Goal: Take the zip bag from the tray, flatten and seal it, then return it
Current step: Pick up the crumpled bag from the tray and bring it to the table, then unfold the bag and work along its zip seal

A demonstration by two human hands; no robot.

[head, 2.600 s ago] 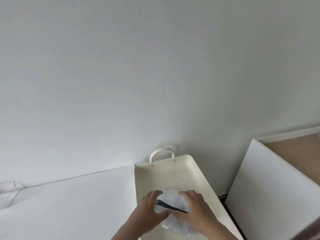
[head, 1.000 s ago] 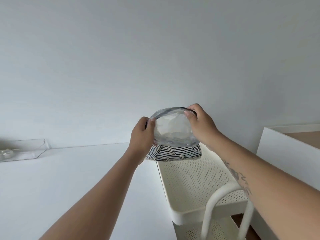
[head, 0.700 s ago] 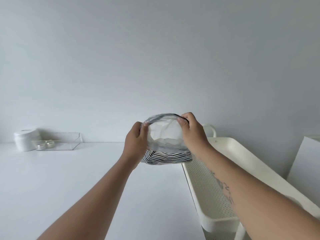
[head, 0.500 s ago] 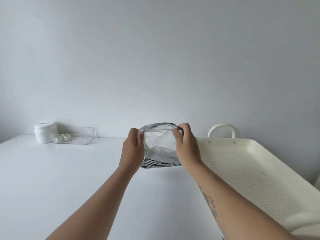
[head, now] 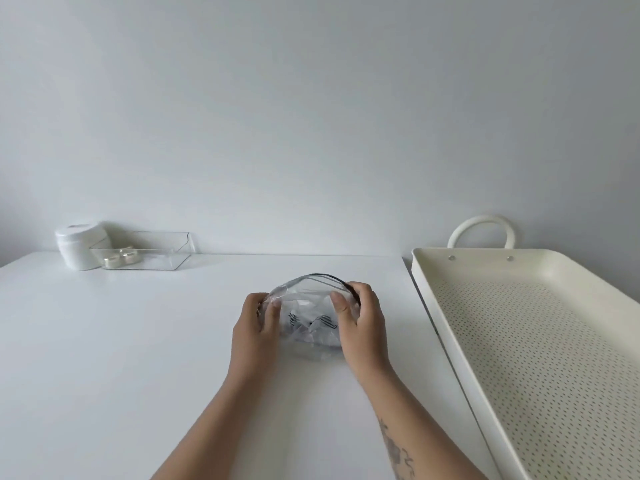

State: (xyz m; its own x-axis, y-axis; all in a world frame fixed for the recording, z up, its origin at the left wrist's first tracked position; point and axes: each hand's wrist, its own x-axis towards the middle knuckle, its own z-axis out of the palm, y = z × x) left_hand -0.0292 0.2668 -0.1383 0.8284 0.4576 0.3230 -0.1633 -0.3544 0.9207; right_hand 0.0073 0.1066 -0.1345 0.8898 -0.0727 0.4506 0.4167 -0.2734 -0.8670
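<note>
A clear zip bag (head: 307, 317) with striped black-and-white cloth inside rests on the white table (head: 121, 341), its dark zip edge arched open at the top. My left hand (head: 255, 327) grips the bag's left side and my right hand (head: 363, 323) grips its right side, thumbs on the near face. The cream perforated tray (head: 540, 341) stands to the right of the table with nothing in it.
At the table's back left stand a white round jar (head: 81, 245) and a clear plastic box (head: 149, 252) with small round items inside. The tray has a loop handle (head: 483, 228) at its far end. A plain wall is behind.
Both hands lifted the bag out of the tray, carried it left over the table and lowered it onto the tabletop. The view tilted down toward the table.
</note>
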